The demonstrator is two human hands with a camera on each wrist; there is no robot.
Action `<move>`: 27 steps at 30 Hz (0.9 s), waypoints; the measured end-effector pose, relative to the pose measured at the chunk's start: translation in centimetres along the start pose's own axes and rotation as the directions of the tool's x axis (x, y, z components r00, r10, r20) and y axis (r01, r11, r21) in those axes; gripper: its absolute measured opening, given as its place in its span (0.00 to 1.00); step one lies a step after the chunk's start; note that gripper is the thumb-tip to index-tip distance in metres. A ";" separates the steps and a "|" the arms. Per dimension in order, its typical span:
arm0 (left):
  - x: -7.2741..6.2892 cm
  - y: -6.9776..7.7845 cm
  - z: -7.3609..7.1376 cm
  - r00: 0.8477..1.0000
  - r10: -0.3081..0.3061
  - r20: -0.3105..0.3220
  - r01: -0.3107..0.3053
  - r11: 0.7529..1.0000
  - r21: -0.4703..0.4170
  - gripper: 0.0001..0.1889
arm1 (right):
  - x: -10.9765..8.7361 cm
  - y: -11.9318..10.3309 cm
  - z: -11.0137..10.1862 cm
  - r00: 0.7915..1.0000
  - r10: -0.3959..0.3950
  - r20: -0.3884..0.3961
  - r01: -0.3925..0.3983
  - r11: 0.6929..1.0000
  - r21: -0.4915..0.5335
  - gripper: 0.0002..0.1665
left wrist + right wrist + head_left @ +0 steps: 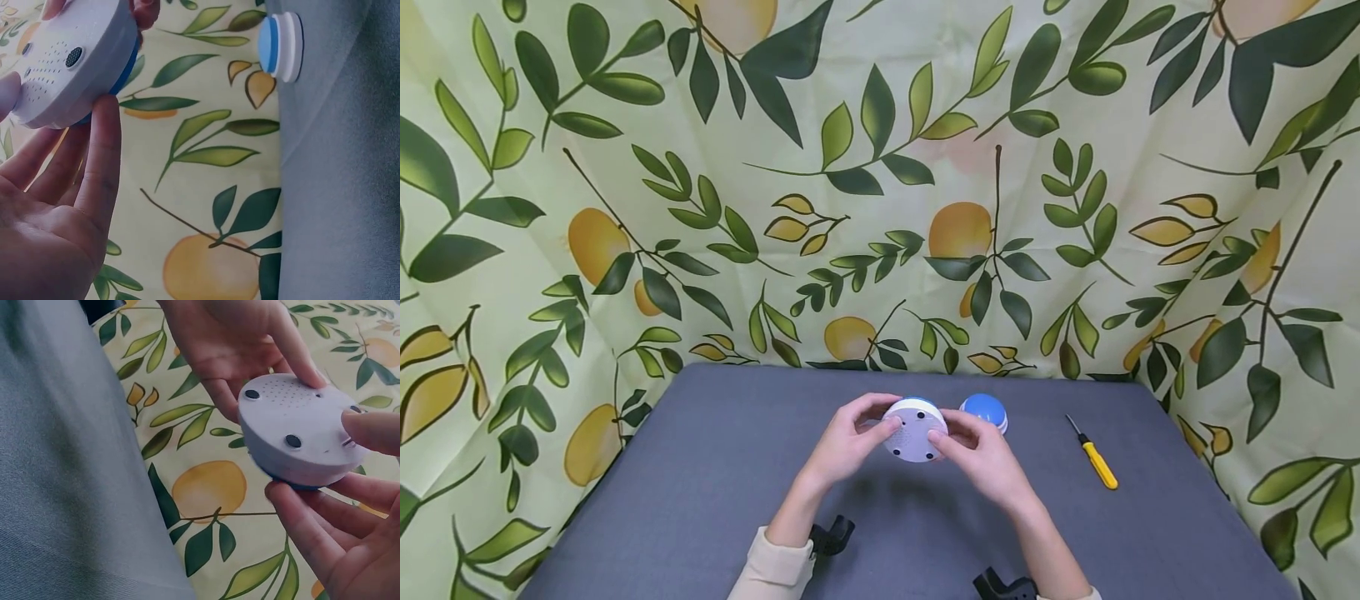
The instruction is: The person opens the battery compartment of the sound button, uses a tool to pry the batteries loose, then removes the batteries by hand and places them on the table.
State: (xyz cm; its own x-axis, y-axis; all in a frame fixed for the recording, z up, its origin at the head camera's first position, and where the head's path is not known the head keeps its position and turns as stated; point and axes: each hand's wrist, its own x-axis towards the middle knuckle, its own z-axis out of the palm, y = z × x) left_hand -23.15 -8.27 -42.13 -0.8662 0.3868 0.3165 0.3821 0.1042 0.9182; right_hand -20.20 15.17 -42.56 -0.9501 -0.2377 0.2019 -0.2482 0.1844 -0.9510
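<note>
Both hands hold a white round push button (914, 440) with a blue top, raised above the table. Its flat underside, with small speaker holes and dark round feet, is turned toward me. The left hand (842, 447) grips its left side, thumb on the underside and fingers behind. On the other side the right hand (988, 461) pinches the rim, its thumb (375, 432) on the underside beside a foot. In the right wrist view a blue edge shows beneath the white body. A second blue-topped button (984, 409) sits on the table behind the right hand.
A yellow-handled screwdriver (1099, 465) lies on the grey table (737, 467) to the right. Cloth printed with leaves and fruit (865, 250) hangs around the back and sides. Black wrist mounts (832, 536) show near both forearms.
</note>
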 end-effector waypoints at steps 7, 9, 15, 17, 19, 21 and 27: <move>0.1 0.1 0.3 1.000 -0.007 -0.028 0.009 0.999 0.053 0.15 | 0.0 -0.3 0.3 0.995 -0.050 -0.085 0.042 0.995 -0.090 0.23; 0.1 0.2 0.3 0.999 -0.013 -0.031 0.015 0.998 0.061 0.15 | 0.0 -0.3 0.3 0.994 -0.055 -0.093 0.046 0.994 -0.096 0.22; 0.5 0.5 0.6 1.000 -0.015 0.005 0.014 0.996 0.093 0.17 | 0.0 -0.2 0.1 0.988 -0.063 -0.139 0.055 0.997 -0.057 0.19; 0.5 0.5 0.6 1.000 -0.003 0.011 0.002 0.994 0.113 0.18 | 0.1 -0.3 0.1 0.986 -0.049 -0.156 0.045 0.998 -0.033 0.18; 0.3 0.6 0.6 1.000 0.019 0.022 -0.022 0.990 0.139 0.21 | 0.1 -0.4 0.1 0.984 -0.022 -0.177 0.021 1.000 -0.006 0.18; 0.2 0.7 0.6 0.998 0.049 0.039 -0.055 0.983 0.173 0.25 | 0.1 -0.5 0.1 0.980 0.014 -0.200 -0.010 1.000 0.021 0.18; -0.1 0.8 1.0 0.989 0.106 0.106 -0.128 0.963 0.235 0.43 | 0.1 -0.7 0.1 0.967 0.083 -0.242 -0.071 0.996 0.060 0.18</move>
State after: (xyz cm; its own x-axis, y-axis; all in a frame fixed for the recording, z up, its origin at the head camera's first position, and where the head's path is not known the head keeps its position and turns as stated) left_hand -22.44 -7.27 -41.64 -0.7819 0.4905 0.3847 0.5549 0.2665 0.7881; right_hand -20.05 14.89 -41.87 -0.9849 0.0160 0.1724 -0.1684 0.1428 -0.9753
